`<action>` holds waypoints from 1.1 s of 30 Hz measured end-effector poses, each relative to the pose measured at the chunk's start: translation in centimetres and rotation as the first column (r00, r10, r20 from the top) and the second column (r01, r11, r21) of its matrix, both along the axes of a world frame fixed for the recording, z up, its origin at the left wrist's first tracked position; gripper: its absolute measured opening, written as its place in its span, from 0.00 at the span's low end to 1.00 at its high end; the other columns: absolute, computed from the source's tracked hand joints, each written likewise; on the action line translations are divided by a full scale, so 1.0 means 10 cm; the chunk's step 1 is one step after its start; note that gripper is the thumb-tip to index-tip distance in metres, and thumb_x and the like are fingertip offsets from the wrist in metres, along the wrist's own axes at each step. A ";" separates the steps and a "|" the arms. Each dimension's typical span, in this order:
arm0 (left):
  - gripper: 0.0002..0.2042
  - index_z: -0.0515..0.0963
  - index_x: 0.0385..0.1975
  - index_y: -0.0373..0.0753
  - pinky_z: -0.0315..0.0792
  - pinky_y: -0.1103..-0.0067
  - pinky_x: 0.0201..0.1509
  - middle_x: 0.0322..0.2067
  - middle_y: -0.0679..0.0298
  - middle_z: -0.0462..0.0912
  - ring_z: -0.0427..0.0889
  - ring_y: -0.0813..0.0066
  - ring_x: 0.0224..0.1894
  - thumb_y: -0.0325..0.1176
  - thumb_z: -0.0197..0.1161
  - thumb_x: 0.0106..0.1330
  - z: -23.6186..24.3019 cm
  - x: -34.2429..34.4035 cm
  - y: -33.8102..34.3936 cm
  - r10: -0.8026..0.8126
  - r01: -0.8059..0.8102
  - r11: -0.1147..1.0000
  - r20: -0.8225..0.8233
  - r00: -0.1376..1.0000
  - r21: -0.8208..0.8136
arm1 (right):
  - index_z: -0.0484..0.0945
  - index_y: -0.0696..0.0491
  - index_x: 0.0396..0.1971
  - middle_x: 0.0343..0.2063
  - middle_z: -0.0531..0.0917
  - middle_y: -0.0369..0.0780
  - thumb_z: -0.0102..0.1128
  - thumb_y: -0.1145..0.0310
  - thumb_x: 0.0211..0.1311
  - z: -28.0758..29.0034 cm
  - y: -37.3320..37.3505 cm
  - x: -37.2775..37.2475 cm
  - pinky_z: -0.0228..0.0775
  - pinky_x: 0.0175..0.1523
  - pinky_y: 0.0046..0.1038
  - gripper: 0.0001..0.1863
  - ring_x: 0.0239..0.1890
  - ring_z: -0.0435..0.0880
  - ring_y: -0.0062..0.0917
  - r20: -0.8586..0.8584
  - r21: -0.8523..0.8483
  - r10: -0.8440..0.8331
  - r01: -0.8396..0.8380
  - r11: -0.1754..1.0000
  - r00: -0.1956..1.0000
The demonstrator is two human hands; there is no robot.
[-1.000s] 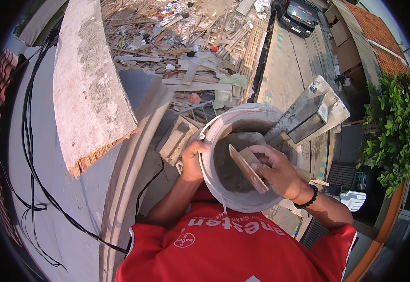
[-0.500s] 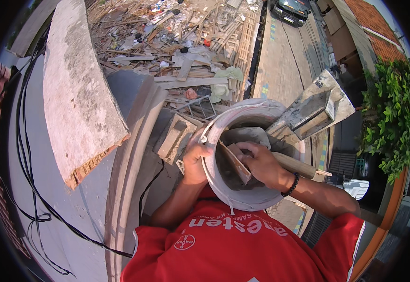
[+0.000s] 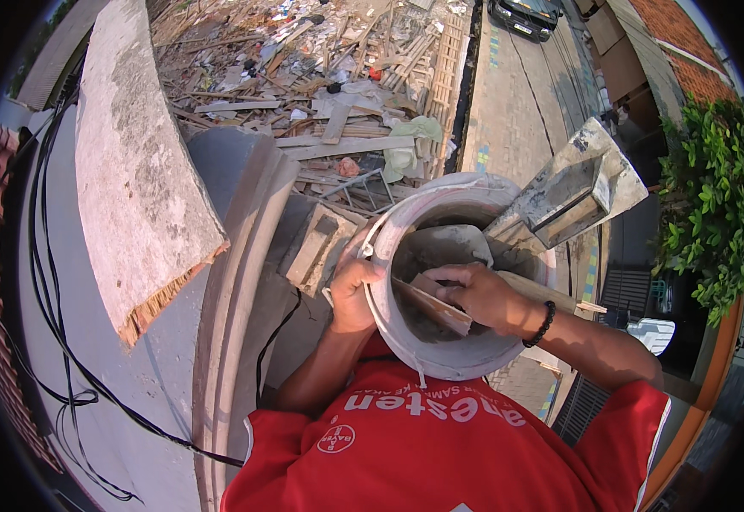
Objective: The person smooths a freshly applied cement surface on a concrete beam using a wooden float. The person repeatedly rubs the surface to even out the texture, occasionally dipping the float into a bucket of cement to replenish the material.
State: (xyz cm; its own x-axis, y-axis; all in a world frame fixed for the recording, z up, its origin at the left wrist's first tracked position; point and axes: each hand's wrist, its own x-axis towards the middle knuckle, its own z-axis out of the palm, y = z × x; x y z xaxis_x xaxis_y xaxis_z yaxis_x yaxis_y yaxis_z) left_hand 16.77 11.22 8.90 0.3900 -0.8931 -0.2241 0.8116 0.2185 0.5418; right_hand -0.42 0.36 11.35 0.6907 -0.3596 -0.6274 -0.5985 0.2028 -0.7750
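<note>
My left hand (image 3: pixel 353 290) is closed on the left rim of a pale, cement-stained bucket (image 3: pixel 442 352), its wire handle lying along that side. My right hand (image 3: pixel 483 297) grips a small wooden board (image 3: pixel 432 311) down inside the bucket, over grey, cement-like material. Behind it a grey trowel-like blade (image 3: pixel 444 246) rests inside. A crusted rectangular tool (image 3: pixel 581 183) sticks up from the back right of the bucket, and a round wooden handle (image 3: pixel 543 292) leans out to the right.
At left stand a broken pale board (image 3: pixel 133 171), a moulded ledge (image 3: pixel 234 316) and hanging black cables (image 3: pixel 56 316). A block-like object (image 3: pixel 316 252) sits beside the bucket. Beyond are a debris lot (image 3: pixel 321 77), a paved lane with a black car (image 3: pixel 524 19), and leafy branches (image 3: pixel 709 205).
My right hand and the board have moved deeper into the bucket, the board now lower and more tilted. The bucket has risen slightly in view; my left hand stays on its rim.
</note>
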 end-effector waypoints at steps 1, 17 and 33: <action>0.36 0.67 0.59 0.23 0.62 0.72 0.68 0.54 0.49 0.77 0.75 0.60 0.58 0.31 0.55 0.44 -0.02 0.00 0.01 0.000 0.000 1.000 -0.013 1.000 -0.003 | 0.78 0.59 0.56 0.45 0.85 0.44 0.56 0.75 0.66 0.02 -0.02 0.00 0.71 0.52 0.24 0.19 0.44 0.81 0.22 -0.019 -0.015 0.025 -0.026 1.000 1.000; 0.33 0.68 0.59 0.24 0.68 0.66 0.65 0.54 0.45 0.77 0.78 0.55 0.56 0.30 0.54 0.48 -0.09 0.08 -0.02 -0.010 -0.004 0.994 -0.132 0.991 -0.106 | 0.78 0.61 0.55 0.47 0.84 0.41 0.54 0.76 0.66 0.70 -0.43 -0.18 0.70 0.55 0.22 0.18 0.48 0.80 0.20 0.156 0.303 0.117 -0.160 0.939 0.981; 0.29 0.74 0.53 0.26 0.71 0.65 0.61 0.49 0.47 0.81 0.81 0.52 0.50 0.30 0.54 0.47 -0.18 0.46 0.39 0.185 -0.188 0.982 -0.105 0.977 -0.017 | 0.77 0.64 0.54 0.43 0.83 0.40 0.58 0.73 0.65 1.00 -0.29 -1.00 0.71 0.50 0.23 0.19 0.43 0.81 0.20 0.480 0.106 -0.256 0.234 0.966 0.839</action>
